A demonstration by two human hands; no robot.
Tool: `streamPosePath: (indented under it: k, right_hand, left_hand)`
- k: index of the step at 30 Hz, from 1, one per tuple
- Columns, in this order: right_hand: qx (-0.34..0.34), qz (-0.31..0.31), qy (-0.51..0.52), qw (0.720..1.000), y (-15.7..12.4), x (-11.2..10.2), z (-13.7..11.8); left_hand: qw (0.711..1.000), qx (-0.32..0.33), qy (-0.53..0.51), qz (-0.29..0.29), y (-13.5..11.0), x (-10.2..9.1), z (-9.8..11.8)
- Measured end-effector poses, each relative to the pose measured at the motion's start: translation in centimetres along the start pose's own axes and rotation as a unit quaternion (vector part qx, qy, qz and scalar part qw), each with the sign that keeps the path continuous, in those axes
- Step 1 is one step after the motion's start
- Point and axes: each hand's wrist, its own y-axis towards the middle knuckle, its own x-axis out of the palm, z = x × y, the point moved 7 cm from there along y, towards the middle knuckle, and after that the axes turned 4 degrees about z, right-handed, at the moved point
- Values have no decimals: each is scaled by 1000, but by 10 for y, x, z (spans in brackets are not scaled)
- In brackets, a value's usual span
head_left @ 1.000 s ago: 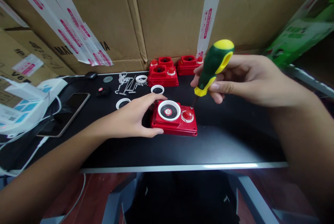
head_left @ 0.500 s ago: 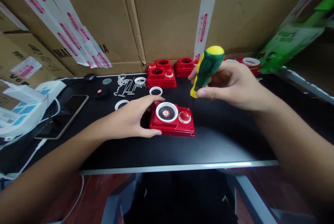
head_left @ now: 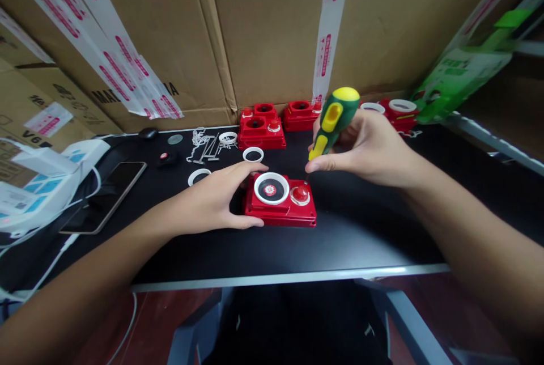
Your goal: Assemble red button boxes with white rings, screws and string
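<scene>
I see a red housing (head_left: 283,219) with a white ring (head_left: 272,203), and a green-and-yellow screwdriver (head_left: 335,122). On my feed, the tape (head_left: 327,30) is white with pink patches; the blurred package (head_left: 461,79) at right seems green.

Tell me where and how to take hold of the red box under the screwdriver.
Probably best across the left end of the red box, coming from the left, as the left hand does, thumb on the near side. The low box lies flat, and the screwdriver in the right hand reaches down to its far right corner.
</scene>
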Motion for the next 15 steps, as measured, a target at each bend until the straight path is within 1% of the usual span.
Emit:
streamPosePath:
  k: [3,4,8,10,12,15]
  right_hand:
    - [-7,21,-8,1000,1,-2,-1]
    - [-1,6,-12,1000,0,-1,-3]
    - [20,-88,-4,996,-5,2,-14]
    - [16,-107,9,994,-7,4,-19]
    - [6,-92,18,996,-6,3,-21]
    - [10,-47,16,999,-3,3,-17]
  left_hand:
    - [1000,-9,3,0,-1,-1,-1]
    - [1000,-12,6,1,-1,-1,-1]
    - [1000,-17,15,3,-1,-2,-2]
    - [1000,-17,15,1,0,-1,-2]
    - [1000,-16,14,0,0,-1,-1]
    - [1000,-12,13,2,-1,-1,1]
